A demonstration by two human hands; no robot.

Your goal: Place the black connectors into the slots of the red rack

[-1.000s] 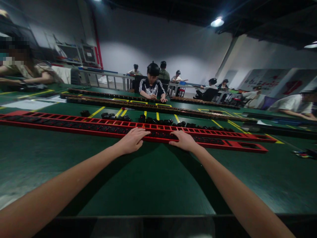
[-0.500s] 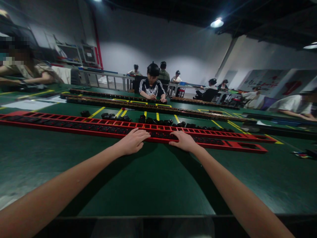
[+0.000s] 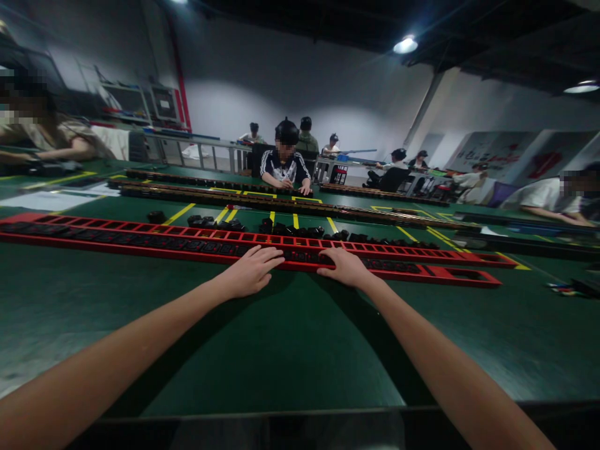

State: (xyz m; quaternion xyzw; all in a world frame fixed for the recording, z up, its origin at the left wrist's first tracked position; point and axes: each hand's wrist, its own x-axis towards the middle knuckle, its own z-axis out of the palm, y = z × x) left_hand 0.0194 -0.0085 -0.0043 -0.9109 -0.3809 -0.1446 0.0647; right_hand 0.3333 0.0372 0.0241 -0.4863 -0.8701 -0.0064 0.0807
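A long red frame (image 3: 457, 275) lies across the green table, with black square pieces (image 3: 213, 247) in the cells of its near row. My left hand (image 3: 250, 270) rests on this row left of the middle, fingers stretched over the black pieces and thumb apart near the front edge. A short way to the right, my right hand (image 3: 347, 267) touches the same row, its fingers slightly bent and its thumb spread apart from them. Between the two hands a few black pieces show in their cells. What lies under the fingertips is hidden.
Behind the near row runs a second red row of cells (image 3: 482, 257). Loose black pieces (image 3: 295, 230) lie beyond it, then long dark rails (image 3: 328, 208). A co-worker (image 3: 285, 162) sits opposite; others sit left and right. A dark bundle with coloured ends (image 3: 569, 289) lies at right.
The whole view has shifted slightly. Both hands keep nearly the same place and pose on the red frame.
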